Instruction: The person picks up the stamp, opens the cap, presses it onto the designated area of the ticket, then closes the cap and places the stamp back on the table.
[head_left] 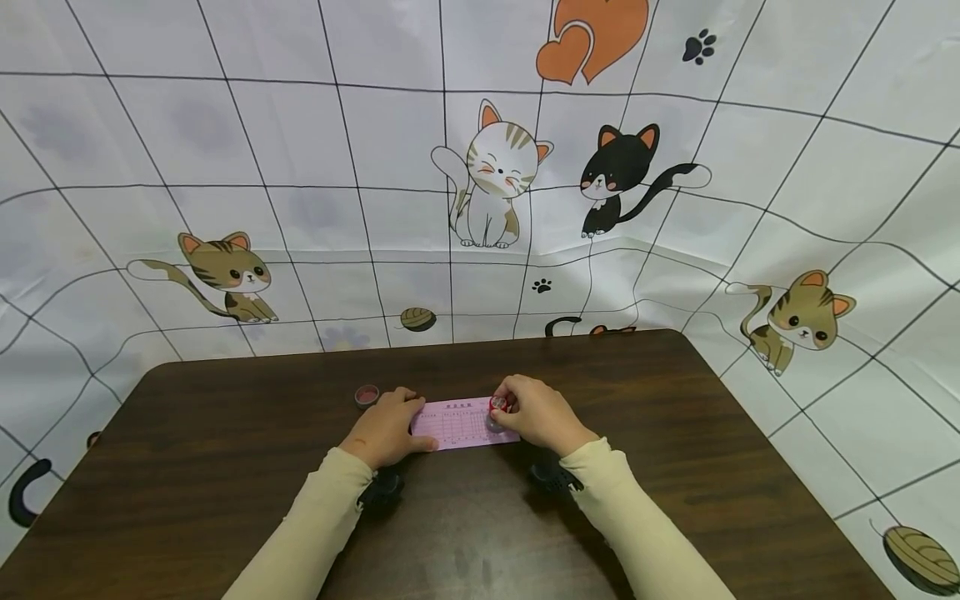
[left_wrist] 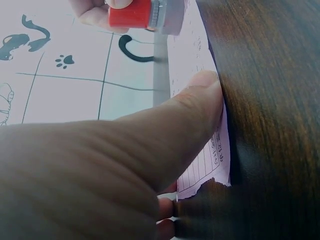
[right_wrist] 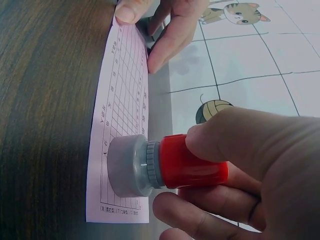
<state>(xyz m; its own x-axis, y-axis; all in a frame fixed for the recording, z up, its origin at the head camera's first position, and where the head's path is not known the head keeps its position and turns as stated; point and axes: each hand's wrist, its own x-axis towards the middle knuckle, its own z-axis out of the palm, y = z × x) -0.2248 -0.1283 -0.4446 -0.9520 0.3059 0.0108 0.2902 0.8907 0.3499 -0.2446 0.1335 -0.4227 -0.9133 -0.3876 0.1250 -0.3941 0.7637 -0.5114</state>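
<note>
A pink printed slip of paper (head_left: 453,422) with a ruled grid lies on the dark table, one end torn ragged in the left wrist view. My left hand (head_left: 386,429) holds it down at its left end, thumb along the near edge and fingers by the far edge. My right hand (head_left: 543,412) grips the red handle of a round stamp (right_wrist: 192,162) between thumb and fingers. Its grey, see-through base (right_wrist: 129,166) stands upright on the right part of the slip, over the printed grid.
A small round dish or cap (head_left: 367,396) with a reddish inside sits just beyond my left hand. The brown wooden table (head_left: 225,467) ends against a white sheet (head_left: 337,225) with grid lines and printed cats.
</note>
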